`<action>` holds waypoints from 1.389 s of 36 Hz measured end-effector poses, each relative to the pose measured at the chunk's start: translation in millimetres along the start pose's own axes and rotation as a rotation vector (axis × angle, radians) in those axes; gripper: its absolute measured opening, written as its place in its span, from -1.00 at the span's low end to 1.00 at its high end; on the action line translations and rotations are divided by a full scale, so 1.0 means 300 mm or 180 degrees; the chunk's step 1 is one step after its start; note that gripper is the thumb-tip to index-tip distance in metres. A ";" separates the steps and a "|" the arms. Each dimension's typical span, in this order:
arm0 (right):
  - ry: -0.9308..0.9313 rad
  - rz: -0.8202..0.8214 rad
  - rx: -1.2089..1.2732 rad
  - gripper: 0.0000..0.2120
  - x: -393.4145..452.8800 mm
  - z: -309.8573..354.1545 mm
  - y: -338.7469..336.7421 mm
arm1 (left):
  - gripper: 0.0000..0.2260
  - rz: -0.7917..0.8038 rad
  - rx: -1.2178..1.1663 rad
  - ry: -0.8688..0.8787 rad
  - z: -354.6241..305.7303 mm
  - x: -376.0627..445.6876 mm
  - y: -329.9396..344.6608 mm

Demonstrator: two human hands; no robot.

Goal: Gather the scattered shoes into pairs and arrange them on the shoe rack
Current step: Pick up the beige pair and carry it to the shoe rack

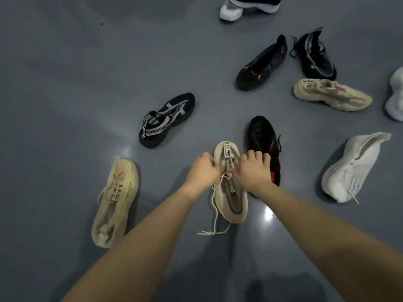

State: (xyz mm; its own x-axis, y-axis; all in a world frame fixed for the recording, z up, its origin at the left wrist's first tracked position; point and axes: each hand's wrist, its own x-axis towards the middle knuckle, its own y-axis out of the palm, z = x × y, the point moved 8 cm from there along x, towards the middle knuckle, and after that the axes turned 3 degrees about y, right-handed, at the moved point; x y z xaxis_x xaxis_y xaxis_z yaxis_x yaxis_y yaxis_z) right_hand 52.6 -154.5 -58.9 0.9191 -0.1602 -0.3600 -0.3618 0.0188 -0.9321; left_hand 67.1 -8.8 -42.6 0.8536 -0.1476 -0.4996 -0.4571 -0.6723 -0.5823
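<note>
Hands met over the beige shoe point(230, 188) on the grey floor point(65, 83), w/ left hand point(201, 171) curled on its left collar edge & right hand point(254, 168) gripping the right side by the tongue. Shoe sat between both fists, toe toward the person, laces trailing loose. Black-red shoe point(262, 140) lay just right of it, partly under the right hand; another beige shoe point(115, 201) lay off to the left.
</note>
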 end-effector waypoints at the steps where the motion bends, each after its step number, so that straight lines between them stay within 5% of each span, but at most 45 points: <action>1: 0.0013 -0.0076 -0.0050 -0.49 0.003 0.002 0.019 | -0.77 0.0023 0.0131 0.0042 0.011 0.012 0.022; 6: -0.0026 -0.0215 0.0179 -0.48 0.036 0.033 0.135 | -0.69 0.0068 0.0584 0.0096 0.084 0.066 0.128; 12: -0.0129 -0.0458 0.0573 -0.69 0.050 0.036 0.145 | -0.63 0.0144 0.1090 0.0061 0.142 0.079 0.205; 19: -0.0227 -0.1127 0.0963 -0.81 0.048 0.014 0.017 | -0.59 -0.0340 0.1121 0.0261 0.065 0.073 0.160; 32: -0.0408 -0.1369 0.1301 -0.82 0.062 -0.187 -0.468 | -0.57 -0.1138 0.1120 0.0739 -0.439 -0.002 -0.057; 50: -0.0520 -0.1868 0.1655 -0.79 0.203 -0.659 -0.876 | -0.72 -0.1468 0.1472 0.0821 -1.097 0.043 -0.084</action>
State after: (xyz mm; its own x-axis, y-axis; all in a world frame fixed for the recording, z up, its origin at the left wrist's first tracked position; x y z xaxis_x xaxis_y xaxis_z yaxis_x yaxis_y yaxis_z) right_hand 172.9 -364.3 172.3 0.9627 -0.1409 0.2311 0.2701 0.4402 -0.8563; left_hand 172.0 -232.5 176.7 0.9918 -0.1275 -0.0012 -0.0447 -0.3386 -0.9399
